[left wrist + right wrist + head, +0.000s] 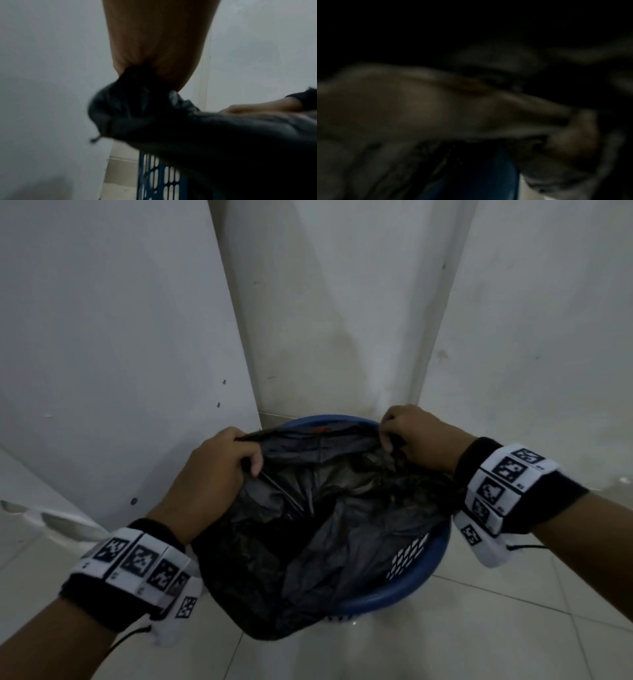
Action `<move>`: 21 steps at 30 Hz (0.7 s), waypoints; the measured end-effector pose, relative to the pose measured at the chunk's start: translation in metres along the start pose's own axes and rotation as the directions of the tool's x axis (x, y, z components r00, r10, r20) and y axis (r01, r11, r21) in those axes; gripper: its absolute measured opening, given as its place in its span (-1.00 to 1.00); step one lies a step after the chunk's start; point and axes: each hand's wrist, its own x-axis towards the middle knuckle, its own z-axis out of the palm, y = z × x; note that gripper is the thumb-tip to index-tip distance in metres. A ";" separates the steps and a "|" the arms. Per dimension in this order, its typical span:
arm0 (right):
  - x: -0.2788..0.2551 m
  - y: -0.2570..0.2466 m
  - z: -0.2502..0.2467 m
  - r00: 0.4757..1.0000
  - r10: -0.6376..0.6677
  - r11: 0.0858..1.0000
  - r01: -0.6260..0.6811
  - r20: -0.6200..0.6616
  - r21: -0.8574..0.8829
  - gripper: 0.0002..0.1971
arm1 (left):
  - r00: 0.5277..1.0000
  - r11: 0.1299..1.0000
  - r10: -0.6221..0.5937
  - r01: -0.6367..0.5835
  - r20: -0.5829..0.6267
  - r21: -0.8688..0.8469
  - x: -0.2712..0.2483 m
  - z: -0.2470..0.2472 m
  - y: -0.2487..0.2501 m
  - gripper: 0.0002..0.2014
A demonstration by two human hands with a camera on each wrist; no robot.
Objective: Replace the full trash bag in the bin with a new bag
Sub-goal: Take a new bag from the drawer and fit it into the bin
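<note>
While the left hand [212, 470] curls its fingers [251, 462] round a bunched fold of the black trash bag [329, 518] at the bag's far left edge, the right hand [416, 436] pinches the opposite far edge between thumb and curled fingers [387, 436], so both hands grip the plastic and the mouth of the bag is stretched open between them. In the left wrist view the bag's gathered plastic [137, 108] comes out of the closed left hand [154, 40] and spreads toward the right hand [257, 106], which lies along the bag's top edge. The right wrist view is dark and blurred; it shows little more than the right hand [570, 136] closed on dark plastic, with a patch of blue below.

The bag sits in and over a round blue bin [421, 573] with a perforated wall; its plastic drapes over the near left part of the rim and hangs down outside, while the near right rim and the far rim are bare. Something small and red-orange [322, 429] shows at the far inner edge; what it is cannot be told. Each wrist wears a black band with white marker tags [137, 559]. The bin stands on a pale tiled floor [513, 628] in a corner of white walls [342, 302], close beside a white panel [120, 354] on the left.
</note>
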 end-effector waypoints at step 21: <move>0.034 0.016 -0.014 0.881 0.403 0.886 -0.444 0.248 0.138 -0.48 | 0.825 0.907 -0.363 0.420 0.433 -0.040 0.068 0.020 -0.042 -0.68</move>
